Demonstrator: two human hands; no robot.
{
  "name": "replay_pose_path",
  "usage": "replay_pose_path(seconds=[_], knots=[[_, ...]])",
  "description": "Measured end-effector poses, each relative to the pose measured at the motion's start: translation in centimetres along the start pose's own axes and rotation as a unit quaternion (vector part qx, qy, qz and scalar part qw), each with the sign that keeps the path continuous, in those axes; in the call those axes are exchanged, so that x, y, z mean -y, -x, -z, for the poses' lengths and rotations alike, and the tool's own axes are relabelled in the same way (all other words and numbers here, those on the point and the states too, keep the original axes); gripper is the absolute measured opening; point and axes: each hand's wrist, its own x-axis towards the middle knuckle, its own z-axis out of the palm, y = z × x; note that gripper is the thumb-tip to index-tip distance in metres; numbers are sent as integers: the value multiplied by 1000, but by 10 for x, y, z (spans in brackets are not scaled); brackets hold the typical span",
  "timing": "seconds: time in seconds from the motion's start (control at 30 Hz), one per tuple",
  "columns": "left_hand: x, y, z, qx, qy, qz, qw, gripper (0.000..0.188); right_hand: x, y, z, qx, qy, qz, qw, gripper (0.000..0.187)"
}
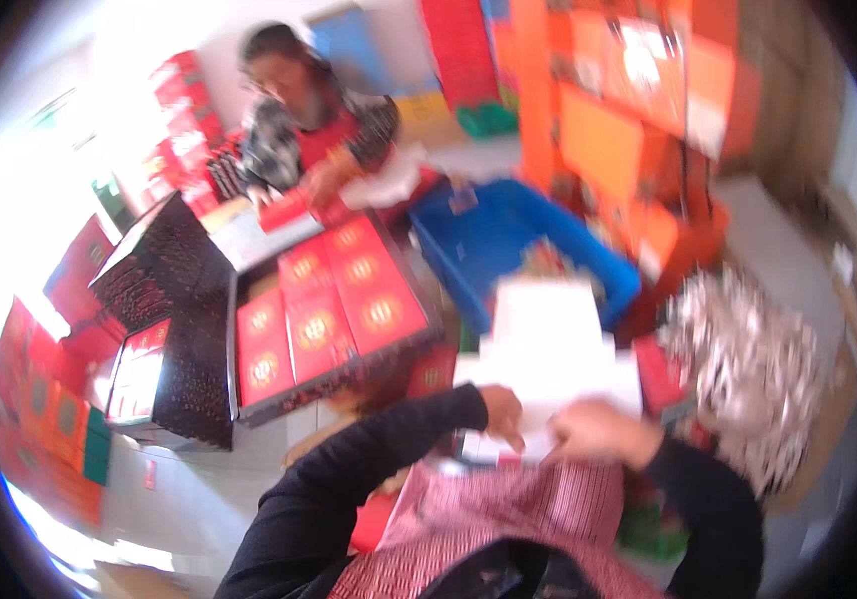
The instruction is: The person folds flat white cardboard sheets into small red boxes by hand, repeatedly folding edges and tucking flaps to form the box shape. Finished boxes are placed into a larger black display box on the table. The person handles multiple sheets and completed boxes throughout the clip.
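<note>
In front of my lap lies a white cardboard box blank, its stepped flaps spread flat and away from me. My left hand is at its near left part, fingers bent down and closed on the card. My right hand grips the near right edge, with fingers and thumb pressed together. A small red patch shows at the near edge between the hands. Motion blurs the fingertips. A red and white checked apron covers my lap below the card.
To the left, a black tray holds several red boxes with gold emblems, beside black crates. Beyond the card stands a blue bin. Orange cartons and a white shredded-looking heap are at right. Across, a person handles a red item.
</note>
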Motion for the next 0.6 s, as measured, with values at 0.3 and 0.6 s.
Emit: replay_pose_path(seconds=[0.3, 0.6], knots=[[-7, 17, 213, -597, -82, 160, 782, 30, 183, -58, 42, -432, -191, 326, 819, 16], [50, 163, 273, -322, -277, 525, 738, 36, 190, -10, 41, 48, -397, 479, 781, 6]])
